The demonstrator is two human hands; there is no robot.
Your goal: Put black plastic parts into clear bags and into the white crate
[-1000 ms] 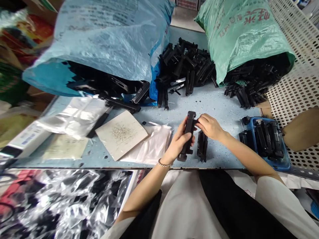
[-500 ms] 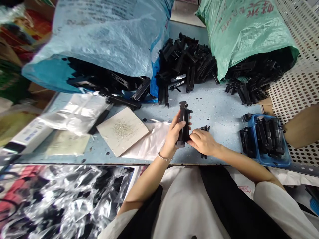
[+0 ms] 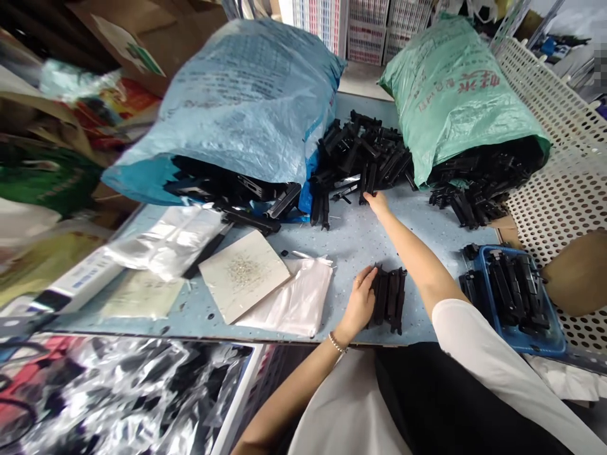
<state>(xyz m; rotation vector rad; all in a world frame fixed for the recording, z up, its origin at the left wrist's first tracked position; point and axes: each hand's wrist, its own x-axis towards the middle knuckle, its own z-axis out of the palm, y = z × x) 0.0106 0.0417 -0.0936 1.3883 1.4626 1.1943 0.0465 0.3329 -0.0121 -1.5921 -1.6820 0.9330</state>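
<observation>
On the table near its front edge, my left hand (image 3: 362, 297) has its fingers curled over the left side of a small row of long black plastic parts (image 3: 391, 300). Its grip appears to be on the leftmost one. Farther back, my right hand (image 3: 377, 203) pinches the near end of another long black plastic part (image 3: 368, 180), which lies at the front of a loose heap of similar parts (image 3: 353, 148). My fingers partly cover that end.
A blue bag (image 3: 246, 95) and a green bag (image 3: 465, 101), both spilling black parts, flank the heap. At right stands a blue basket (image 3: 559, 335) of parts. A square board (image 3: 246, 278) lies on clear plastic bags (image 3: 308, 297) at left.
My left hand has lowered the black part from upright to the row on the table. My right hand has reached forward to the heap. The view has tilted upward.
</observation>
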